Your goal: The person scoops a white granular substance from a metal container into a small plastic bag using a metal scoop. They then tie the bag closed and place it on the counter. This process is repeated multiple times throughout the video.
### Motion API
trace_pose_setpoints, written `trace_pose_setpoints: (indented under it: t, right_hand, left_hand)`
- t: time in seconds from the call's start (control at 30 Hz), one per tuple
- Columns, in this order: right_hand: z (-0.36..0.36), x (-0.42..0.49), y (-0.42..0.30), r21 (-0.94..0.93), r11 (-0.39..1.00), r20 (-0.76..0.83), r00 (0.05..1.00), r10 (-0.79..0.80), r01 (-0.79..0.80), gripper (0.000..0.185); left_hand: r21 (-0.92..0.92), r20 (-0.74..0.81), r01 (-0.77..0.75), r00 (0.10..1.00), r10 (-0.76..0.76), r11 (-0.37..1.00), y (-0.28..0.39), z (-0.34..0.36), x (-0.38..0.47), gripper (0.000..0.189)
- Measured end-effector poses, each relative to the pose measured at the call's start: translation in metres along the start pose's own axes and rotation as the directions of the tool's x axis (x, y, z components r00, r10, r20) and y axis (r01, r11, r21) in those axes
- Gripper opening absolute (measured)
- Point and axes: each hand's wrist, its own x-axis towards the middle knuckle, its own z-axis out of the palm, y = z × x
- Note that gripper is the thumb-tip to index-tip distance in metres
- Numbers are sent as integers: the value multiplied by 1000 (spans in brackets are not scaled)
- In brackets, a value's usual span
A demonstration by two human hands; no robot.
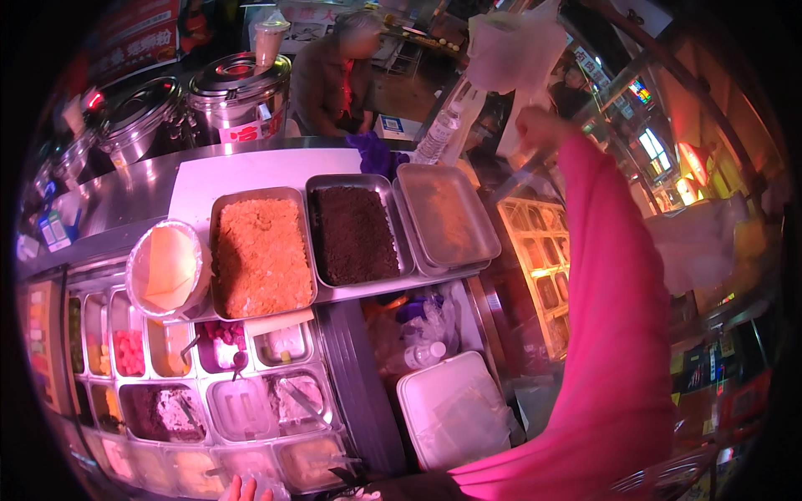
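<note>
Stretched up to the right in a pink sleeve, my right arm ends in my right hand [537, 128]. Its fingers look curled, just below hanging white plastic bags [515, 53]; blur hides whether they grip the plastic. Only the fingertips of my left hand [247, 490] show at the bottom edge, beside clear plastic, and their hold is hidden. On the counter before me lie a metal tray of orange-brown crumbs [263, 257], a tray of dark crumbs [356, 235] and stacked trays with a translucent lid [448, 216]. A lined tub [169, 269] with folded paper stands left.
Metal topping pans [241, 410], some with spoons, fill the lower left. A water bottle [440, 133] and purple cloth [374, 153] stand behind the trays. Large steel pots [238, 87] sit farther back, near a seated person [338, 75]. A white lidded box [451, 407] lies below.
</note>
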Motion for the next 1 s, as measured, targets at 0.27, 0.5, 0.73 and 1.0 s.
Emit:
trace_pose_setpoints:
  t: [0.27,0.5,0.73,1.0]
  right_hand:
    - [8,-106,-245,991,-69,-118,993,2,118,13]
    - [0,-252,-443,743,-645,70,980,-188,-177,18]
    - [57,-351,-564,772,-610,192,980,-43,-178,11]
    - [101,-421,-613,572,-787,237,965,-113,-232,28]
  left_hand:
    - [-301,-460,-324,873,161,897,55,-33,-39,58]
    - [-910,-394,-396,918,40,125,116,6,-24,92]
    - [-711,-631,-504,765,-128,490,145,54,-70,64]
    - [-966,-252,-231,942,-223,115,125,126,-144,14]
